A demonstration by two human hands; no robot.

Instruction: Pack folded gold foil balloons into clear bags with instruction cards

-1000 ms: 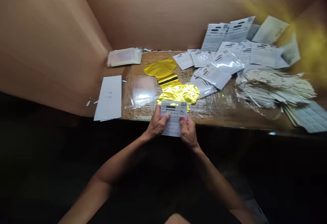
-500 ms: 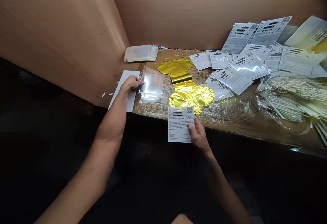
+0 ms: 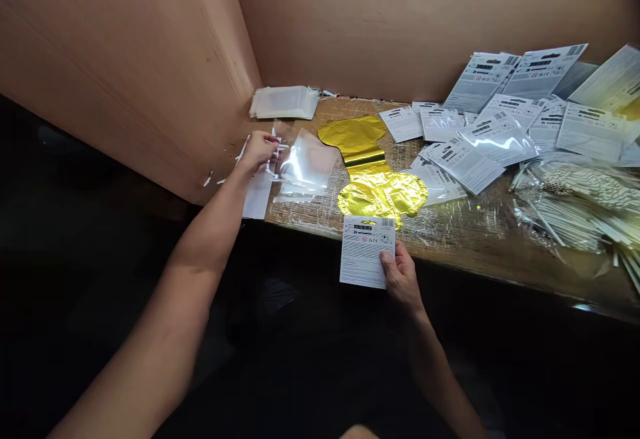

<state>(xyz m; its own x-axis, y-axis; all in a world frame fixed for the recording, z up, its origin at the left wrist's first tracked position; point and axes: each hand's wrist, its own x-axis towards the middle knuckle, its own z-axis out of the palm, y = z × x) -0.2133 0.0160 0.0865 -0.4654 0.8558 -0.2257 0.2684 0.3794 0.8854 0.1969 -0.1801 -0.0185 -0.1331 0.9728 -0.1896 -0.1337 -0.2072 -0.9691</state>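
My left hand (image 3: 261, 150) is closed in a pinch on the edge of a clear plastic bag (image 3: 274, 171), whose outline is hard to follow against the white sheet behind it. Beside it, to the right, lies a stack of clear bags (image 3: 307, 165) with light glaring off them. A white printed card (image 3: 367, 262) with a hang slot and barcode is gripped upright by my right hand (image 3: 401, 277), thumb on its printed face, just off the table's front edge. The card's top overlaps the lower end of a flat gold foil balloon (image 3: 367, 169) on the table.
White card sheets (image 3: 257, 199) lie under my left forearm. A pile of translucent sleeves (image 3: 285, 103) sits in the back corner by the wooden partition (image 3: 200, 59). Packed cards (image 3: 467, 162) are heaped at right, near a plastic bag of white sticks (image 3: 565, 205).
My left hand has drawn back leftward from the stack, with a clear bag between its fingers. My right hand still holds the card. The whole view has shifted slightly.
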